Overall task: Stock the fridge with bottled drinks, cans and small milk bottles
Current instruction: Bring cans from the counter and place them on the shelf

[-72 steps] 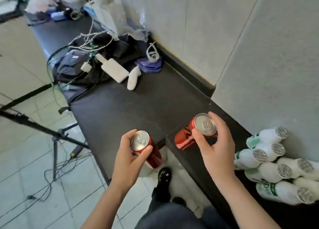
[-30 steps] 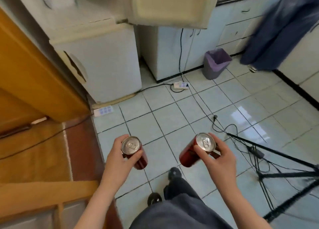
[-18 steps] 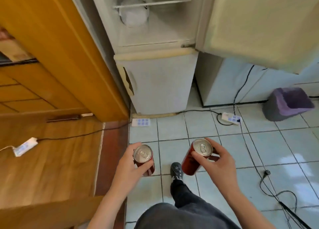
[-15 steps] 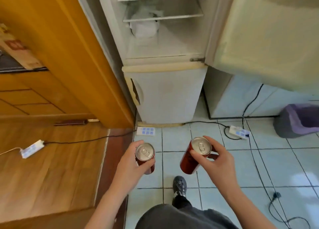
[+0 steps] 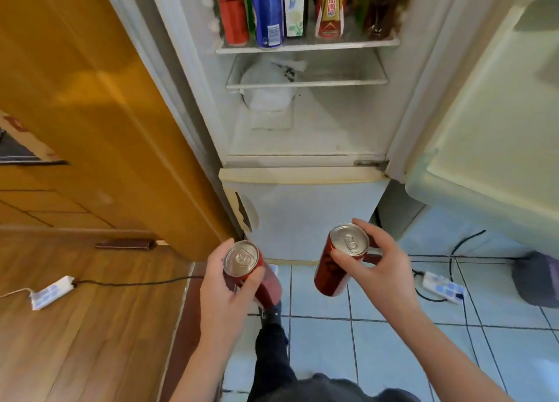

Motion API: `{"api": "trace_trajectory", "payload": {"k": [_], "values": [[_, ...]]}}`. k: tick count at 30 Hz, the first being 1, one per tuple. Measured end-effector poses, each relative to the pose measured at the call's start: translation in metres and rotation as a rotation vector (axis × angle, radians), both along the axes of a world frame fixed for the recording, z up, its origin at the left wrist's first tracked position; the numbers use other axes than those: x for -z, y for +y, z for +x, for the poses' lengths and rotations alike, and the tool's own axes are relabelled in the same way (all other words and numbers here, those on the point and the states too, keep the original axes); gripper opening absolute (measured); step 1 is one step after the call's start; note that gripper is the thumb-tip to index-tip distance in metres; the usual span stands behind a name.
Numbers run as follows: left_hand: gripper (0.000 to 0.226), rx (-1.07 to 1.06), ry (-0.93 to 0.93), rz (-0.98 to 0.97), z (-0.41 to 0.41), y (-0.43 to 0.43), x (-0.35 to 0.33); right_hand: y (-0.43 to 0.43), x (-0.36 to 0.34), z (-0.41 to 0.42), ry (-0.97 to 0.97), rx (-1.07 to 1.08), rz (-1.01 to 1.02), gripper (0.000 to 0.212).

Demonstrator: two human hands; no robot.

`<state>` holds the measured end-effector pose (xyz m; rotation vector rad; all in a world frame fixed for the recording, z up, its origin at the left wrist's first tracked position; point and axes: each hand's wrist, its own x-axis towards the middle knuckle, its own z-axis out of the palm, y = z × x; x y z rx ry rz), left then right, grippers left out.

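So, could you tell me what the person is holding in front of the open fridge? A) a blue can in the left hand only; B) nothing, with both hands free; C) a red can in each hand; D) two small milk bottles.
C: the left hand grips one red can and the right hand another red can, both short of the fridge.

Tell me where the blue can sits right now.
In the head view, the blue can stands on the fridge's upper shelf, top centre, between a red can on its left and a white carton on its right.
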<state>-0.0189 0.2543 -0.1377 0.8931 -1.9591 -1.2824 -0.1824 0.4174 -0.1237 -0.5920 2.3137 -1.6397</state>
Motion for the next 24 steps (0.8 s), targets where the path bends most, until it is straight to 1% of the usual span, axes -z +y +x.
{"api": "trace_trajectory", "payload": {"k": [2,4,7,11,15,19,24], "values": [[0.05,-0.005,0.058,0.006,-0.026,-0.022,-0.005,-0.017,-0.011,-0.015,0.014,0.03,-0.054,0.059],[0.051,0.025,0.118,0.01,-0.054,-0.046,-0.012,-0.036,-0.024,-0.032,0.041,0.042,-0.082,0.054],[0.051,0.068,0.197,-0.01,-0.096,-0.088,-0.029,-0.069,-0.044,-0.058,0.079,0.058,-0.112,0.053],[0.052,0.13,0.237,0.003,-0.151,-0.143,-0.056,-0.117,-0.067,-0.092,0.097,0.112,-0.154,0.052],[0.047,0.197,0.285,-0.071,-0.194,-0.194,-0.087,-0.162,-0.085,-0.124,0.108,0.185,-0.186,0.046],[0.048,0.182,0.309,-0.106,-0.228,-0.231,-0.108,-0.198,-0.105,-0.153,0.126,0.204,-0.239,0.047],[0.041,0.076,0.327,-0.196,-0.262,-0.253,-0.124,-0.224,-0.125,-0.186,0.184,0.173,-0.302,0.049]]}}
